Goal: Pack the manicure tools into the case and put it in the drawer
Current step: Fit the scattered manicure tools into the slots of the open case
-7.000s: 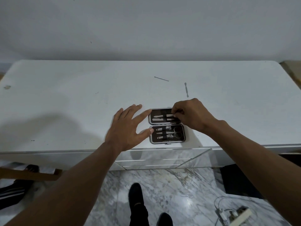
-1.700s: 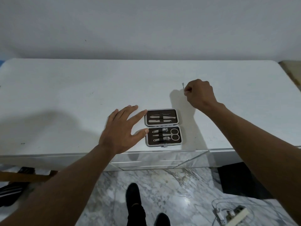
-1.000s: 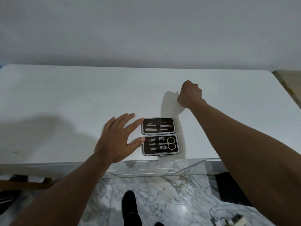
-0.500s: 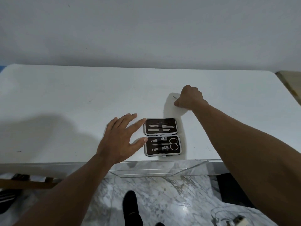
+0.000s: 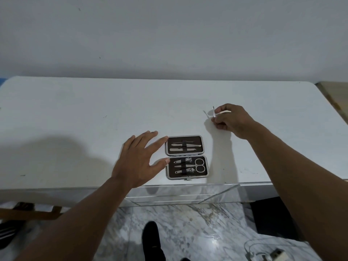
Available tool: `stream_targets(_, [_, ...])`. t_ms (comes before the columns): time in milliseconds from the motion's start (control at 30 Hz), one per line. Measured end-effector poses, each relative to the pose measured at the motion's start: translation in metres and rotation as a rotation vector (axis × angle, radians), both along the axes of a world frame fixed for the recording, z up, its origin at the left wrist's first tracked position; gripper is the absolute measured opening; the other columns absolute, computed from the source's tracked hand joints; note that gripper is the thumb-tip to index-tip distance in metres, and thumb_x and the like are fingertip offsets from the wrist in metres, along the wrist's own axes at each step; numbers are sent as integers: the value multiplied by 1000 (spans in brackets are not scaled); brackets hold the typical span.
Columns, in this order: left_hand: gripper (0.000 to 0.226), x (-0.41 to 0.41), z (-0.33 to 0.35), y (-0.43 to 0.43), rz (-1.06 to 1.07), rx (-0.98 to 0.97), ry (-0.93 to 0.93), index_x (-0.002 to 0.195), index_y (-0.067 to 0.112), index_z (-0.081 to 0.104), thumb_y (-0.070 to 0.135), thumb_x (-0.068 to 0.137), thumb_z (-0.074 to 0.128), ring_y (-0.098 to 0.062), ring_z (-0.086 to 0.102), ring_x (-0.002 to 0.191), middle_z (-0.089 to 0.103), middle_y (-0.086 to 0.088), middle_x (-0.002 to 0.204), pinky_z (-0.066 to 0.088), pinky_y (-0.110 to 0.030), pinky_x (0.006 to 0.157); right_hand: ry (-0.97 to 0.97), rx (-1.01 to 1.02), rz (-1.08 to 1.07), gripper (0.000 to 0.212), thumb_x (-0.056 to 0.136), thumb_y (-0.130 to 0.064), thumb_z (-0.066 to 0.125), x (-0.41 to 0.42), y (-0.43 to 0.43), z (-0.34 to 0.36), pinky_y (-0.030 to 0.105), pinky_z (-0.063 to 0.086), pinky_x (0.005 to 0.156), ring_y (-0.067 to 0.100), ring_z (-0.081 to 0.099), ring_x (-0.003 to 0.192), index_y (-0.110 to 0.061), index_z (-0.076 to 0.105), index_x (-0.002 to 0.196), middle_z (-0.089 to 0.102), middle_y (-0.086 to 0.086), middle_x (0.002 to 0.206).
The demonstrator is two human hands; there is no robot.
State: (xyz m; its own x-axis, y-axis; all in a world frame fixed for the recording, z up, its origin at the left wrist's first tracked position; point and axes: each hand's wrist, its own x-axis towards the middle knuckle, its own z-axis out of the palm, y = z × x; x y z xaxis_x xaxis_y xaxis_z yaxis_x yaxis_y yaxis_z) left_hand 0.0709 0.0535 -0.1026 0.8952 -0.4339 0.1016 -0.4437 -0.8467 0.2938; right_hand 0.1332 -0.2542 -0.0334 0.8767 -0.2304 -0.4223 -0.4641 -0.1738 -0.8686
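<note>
The open case (image 5: 188, 138) lies flat at the lower centre of the frame, near the front edge of the white top (image 5: 75, 119) and just above the mirrored drawer fronts (image 5: 178, 194). Its far half holds two slim tools under a strap; its near half holds scissors (image 5: 199, 165) and clippers (image 5: 188, 160). The left hand (image 5: 138, 161) lies spread wide just left of the case, forefinger tip and thumb tip touching its left edge. Up and to the right, apart from the case, the right hand (image 5: 230, 120) has its fingers curled, pinching a thin metal tool (image 5: 214, 112); a second pale sliver may be held with it, but that part is blurred
</note>
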Motion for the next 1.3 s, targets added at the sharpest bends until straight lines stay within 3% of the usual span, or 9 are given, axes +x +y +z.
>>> stream_targets(100, [66,1,0,0,0,16,-2,148,44,30,73,89,28,-13,26,145,35,8,155,16,-42,118,1,57,32,44,82,14,59,-6,-1,3,31,55,73,26,60,79,-10,60,118,66,19,90])
stream_targets(167, [66,1,0,0,-1,20,-3,148,43,30,72,89,28,-14,26,145,35,8,155,16,-43,119,1,78,43,52,82,15,57,-9,0,4,33,57,75,25,61,77,-16,57,124,66,16,87])
stream_targets(333, [66,1,0,-1,1,6,-6,147,43,32,73,89,28,-14,27,145,36,8,155,18,-44,119,-27,146,28,36,81,17,59,-20,10,5,39,62,77,31,63,75,-1,61,112,62,18,81])
stream_targets(533, [66,2,0,0,-3,15,-9,148,42,33,72,89,28,-14,26,145,35,7,155,17,-43,119,-163,195,-49,6,84,1,69,-30,23,7,30,63,70,24,66,67,2,66,90,65,17,77])
stream_targets(767, [66,2,-1,0,-3,19,-14,148,42,32,72,90,28,-14,26,145,35,7,155,18,-44,119,-157,-127,114,8,81,-3,73,-42,30,-8,35,63,70,26,66,67,4,71,82,69,18,74])
stream_targets(867, [66,2,-1,1,-4,19,-19,148,42,33,72,90,28,-14,26,145,36,8,155,18,-44,119,-179,-454,238,11,81,-18,74,-46,29,-14,30,59,71,16,66,62,-7,74,81,71,5,68])
stream_targets(967, [66,2,-2,0,-3,20,-14,148,43,31,73,90,27,-14,25,145,34,8,155,17,-43,119,-247,-712,339,16,82,-27,73,-50,32,-13,31,53,76,16,63,72,-11,75,81,69,-3,71])
stream_targets(1067, [66,2,-2,1,-5,20,-11,149,43,30,73,90,25,-14,24,146,33,8,156,16,-43,119,-326,-821,434,19,86,-26,69,-52,31,-14,40,51,76,27,63,79,-8,75,80,71,9,79])
stream_targets(1300, [65,2,-2,0,-6,28,-19,148,44,30,72,90,24,-15,25,145,34,7,156,15,-43,119,-412,-950,630,21,92,-15,56,-56,33,-10,36,49,77,28,61,85,-11,76,98,60,9,95])
